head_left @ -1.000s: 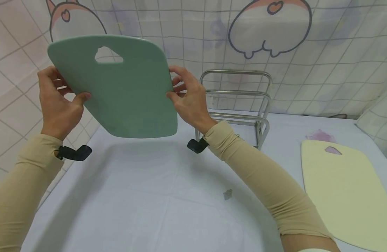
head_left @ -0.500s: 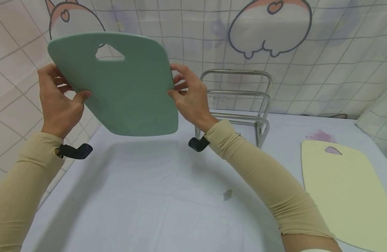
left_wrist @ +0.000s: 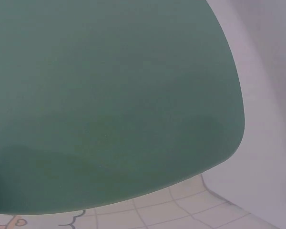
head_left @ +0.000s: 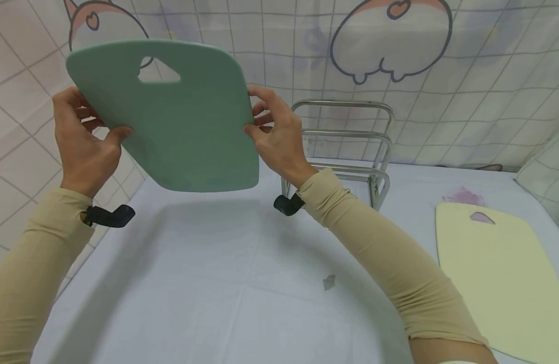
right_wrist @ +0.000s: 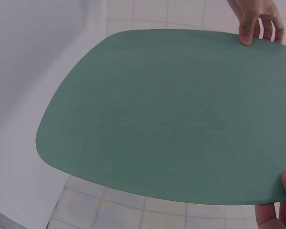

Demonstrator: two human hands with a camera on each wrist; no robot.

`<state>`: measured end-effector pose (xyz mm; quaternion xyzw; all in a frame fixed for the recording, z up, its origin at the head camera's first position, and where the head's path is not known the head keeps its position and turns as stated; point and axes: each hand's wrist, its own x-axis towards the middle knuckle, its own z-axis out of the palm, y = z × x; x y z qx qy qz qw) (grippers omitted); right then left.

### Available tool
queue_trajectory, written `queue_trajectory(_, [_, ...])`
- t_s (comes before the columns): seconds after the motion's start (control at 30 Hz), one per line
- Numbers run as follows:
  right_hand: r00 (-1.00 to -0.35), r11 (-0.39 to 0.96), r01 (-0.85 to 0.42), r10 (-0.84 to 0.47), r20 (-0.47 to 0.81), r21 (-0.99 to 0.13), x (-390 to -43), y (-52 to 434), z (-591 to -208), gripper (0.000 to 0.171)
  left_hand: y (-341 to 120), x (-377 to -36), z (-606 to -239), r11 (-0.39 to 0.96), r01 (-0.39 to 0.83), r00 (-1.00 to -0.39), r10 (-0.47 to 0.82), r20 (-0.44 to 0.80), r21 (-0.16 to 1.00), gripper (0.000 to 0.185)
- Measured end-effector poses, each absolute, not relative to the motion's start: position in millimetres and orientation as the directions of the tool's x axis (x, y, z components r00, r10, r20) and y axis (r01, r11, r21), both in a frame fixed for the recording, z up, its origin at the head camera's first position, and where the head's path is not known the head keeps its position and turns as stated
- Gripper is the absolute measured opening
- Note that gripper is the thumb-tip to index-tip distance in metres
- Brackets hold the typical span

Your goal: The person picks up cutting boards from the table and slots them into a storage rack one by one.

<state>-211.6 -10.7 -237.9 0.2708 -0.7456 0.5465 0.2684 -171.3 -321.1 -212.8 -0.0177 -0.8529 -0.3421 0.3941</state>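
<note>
A green cutting board (head_left: 183,126) with a cut-out handle hole near its top edge is held up above the table, tilted. My left hand (head_left: 85,144) pinches its left edge, thumb on the near face and fingers behind. On the opposite edge, my right hand (head_left: 279,134) grips it the same way. The right wrist view shows the board (right_wrist: 167,114) broadside, with the left hand (right_wrist: 260,21) on its far edge and part of the right hand (right_wrist: 279,217) at the lower corner. In the left wrist view the board (left_wrist: 114,105) fills most of the picture.
Behind my right hand stands a metal wire rack (head_left: 343,134) with several bars. A yellow cutting board (head_left: 502,283) lies flat at the right of the white-covered table (head_left: 192,293). A checked cloth (head_left: 279,45) hangs at the back. A small grey mark (head_left: 329,282) shows on the tabletop.
Both hands have raised the green cutting board slightly, and the right hand has shifted a little to the right. The rack and yellow cutting board stay in place.
</note>
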Motion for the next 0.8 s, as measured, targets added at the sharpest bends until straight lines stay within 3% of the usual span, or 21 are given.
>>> queue_trajectory(0.8, [-0.739,0.281,-0.665,-0.109,0.665,-0.692,-217.0,-6.1,-229.7,0.052,-317.0,-175.7,-202.5,0.784,0.309,-0.688,-0.208,0.696,0.539,0.062])
